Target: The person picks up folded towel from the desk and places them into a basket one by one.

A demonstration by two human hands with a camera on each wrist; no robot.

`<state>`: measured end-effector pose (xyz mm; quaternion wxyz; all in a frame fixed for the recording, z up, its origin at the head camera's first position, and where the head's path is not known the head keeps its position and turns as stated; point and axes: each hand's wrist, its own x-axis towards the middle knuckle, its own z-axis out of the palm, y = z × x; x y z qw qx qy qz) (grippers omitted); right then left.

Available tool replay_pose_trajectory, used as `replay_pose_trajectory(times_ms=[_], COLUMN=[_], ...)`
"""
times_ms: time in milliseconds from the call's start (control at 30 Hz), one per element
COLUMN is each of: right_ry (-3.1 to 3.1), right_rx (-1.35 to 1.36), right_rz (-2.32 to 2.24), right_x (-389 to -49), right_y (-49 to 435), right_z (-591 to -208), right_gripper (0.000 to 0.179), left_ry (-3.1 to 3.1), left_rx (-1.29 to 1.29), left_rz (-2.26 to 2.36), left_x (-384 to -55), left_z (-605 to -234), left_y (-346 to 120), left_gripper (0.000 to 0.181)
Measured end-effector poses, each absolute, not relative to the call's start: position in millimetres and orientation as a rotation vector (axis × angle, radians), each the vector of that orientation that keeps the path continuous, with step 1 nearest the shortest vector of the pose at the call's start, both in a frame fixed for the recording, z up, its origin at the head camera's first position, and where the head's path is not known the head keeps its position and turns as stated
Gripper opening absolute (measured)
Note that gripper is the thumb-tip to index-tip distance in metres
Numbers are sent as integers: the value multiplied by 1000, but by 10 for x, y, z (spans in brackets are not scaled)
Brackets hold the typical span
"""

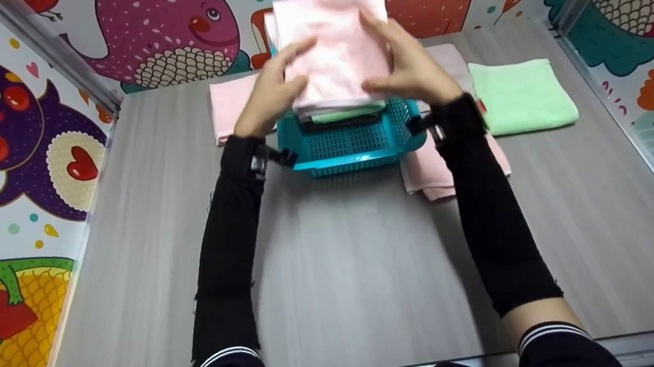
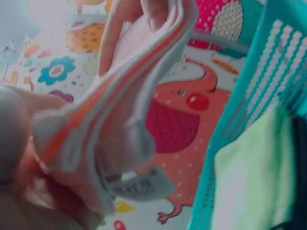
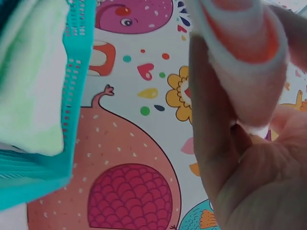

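The folded pink towel (image 1: 337,48) is in the air, above the back part of the turquoise basket (image 1: 354,159), and I see no support for it except the two hands. The left hand (image 1: 276,91) grips one side and the right hand (image 1: 414,71) the opposite side, thumbs on the face turned to the person, the other fingers around the edges. I think this two-sided grip serves to press the layers together, because soft cloth would easily open if only one side was held. In the left wrist view, a small label (image 2: 144,186) hangs from the folds.

Inside the basket is a light green cloth (image 2: 240,179) beside something dark, which I cannot identify. The basket stands on the desk (image 1: 339,264), between the hands and near the back wall, so both arms reach it equally. Around it lie a pink towel at left (image 1: 232,106), another pink cloth at right (image 1: 428,169), partly behind the arm, and a green towel (image 1: 524,98), flat and folded.
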<state>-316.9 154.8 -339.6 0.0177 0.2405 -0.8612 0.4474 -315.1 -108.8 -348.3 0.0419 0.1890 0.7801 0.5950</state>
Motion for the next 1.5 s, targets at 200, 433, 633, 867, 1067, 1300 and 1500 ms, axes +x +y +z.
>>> replay_pose_trajectory(times_ms=[200,433,633,867,1067,1300,1500], right_ry=[-2755,-2839,-3007,-3277,-3324,-3374,-3414], right_rx=[611,530,502,413,230,190,253], right_rz=[1330,1274,1310,1068,940,765,640], right_x=[-3542,-3951,-4052,-4061,-4124,-4185,-4198], right_y=[1473,1387,1302,1300,1279,1226,1144], right_z=[-3277,-3648,-4092,-4371,-4388,-4440,-4388], right_gripper=[106,113,113,111,100,84,78], left_ry=[2562,2765,2734,2765,2951,2905,2717], left_rx=[427,160,20,131,156,302,235], left_rz=[1740,1482,1183,809,694,397,368], left_x=[-3548,-3904,-3938,-3918,-3956,-3982,-4005], left_z=[-3420,-3684,-4040,-4317,-4330,-4347,-4265], left_y=[-1002,-834,-784,-687,-617,-621,-651], left_gripper=[67,69,77,78,71,75,76])
